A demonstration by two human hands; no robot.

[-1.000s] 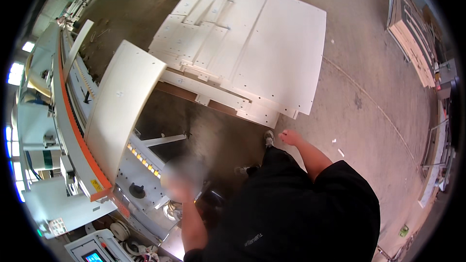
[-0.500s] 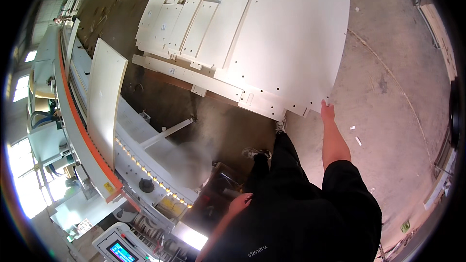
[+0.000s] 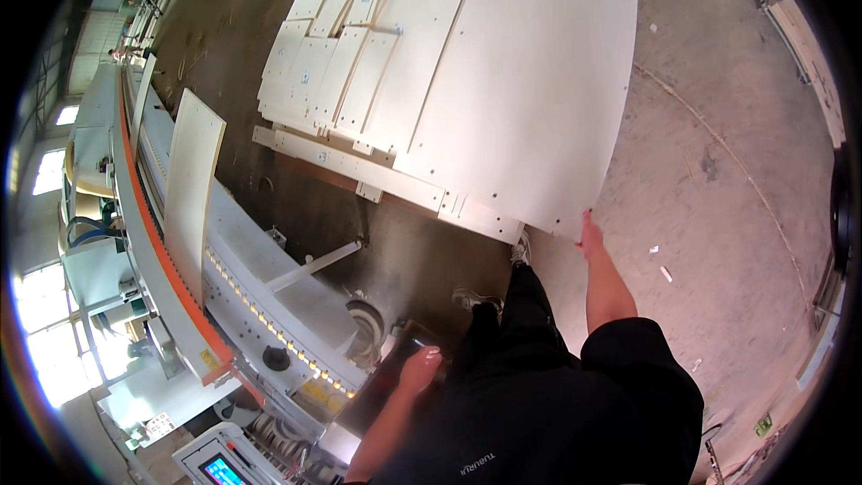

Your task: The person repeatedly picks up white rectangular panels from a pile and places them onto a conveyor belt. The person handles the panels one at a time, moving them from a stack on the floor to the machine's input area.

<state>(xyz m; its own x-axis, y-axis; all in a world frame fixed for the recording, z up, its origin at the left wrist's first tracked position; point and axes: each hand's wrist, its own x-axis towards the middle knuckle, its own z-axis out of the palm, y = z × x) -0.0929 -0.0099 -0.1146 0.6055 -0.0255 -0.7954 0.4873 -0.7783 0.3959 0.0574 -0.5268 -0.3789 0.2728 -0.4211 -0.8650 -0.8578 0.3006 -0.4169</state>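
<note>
My right hand (image 3: pixel 590 232) is closed on the near right corner of a large white panel (image 3: pixel 530 81), fingers at its edge. This panel lies on top of a low stack of flat white boards, some with small drilled holes. Narrower white boards (image 3: pixel 310 63) lie on the stack's left side, and a long strip (image 3: pixel 359 166) runs along its near edge. My left hand (image 3: pixel 420 368) is raised by my left side with curled fingers, over a dark box-like surface (image 3: pixel 382 400) beside the machine. I see nothing held in it.
On the left stands a long grey machine (image 3: pixel 256 251) with an orange rail and yellowish rollers. A white panel (image 3: pixel 191 180) stands upright in it. A control box with a screen (image 3: pixel 222 469) is at the lower left. A support arm (image 3: pixel 314 267) juts toward the stack.
The large panel has slid slightly toward me with my right hand. My left hand has lifted away from my thigh. The upright panel has travelled farther along the machine. The view has tilted slightly.
</note>
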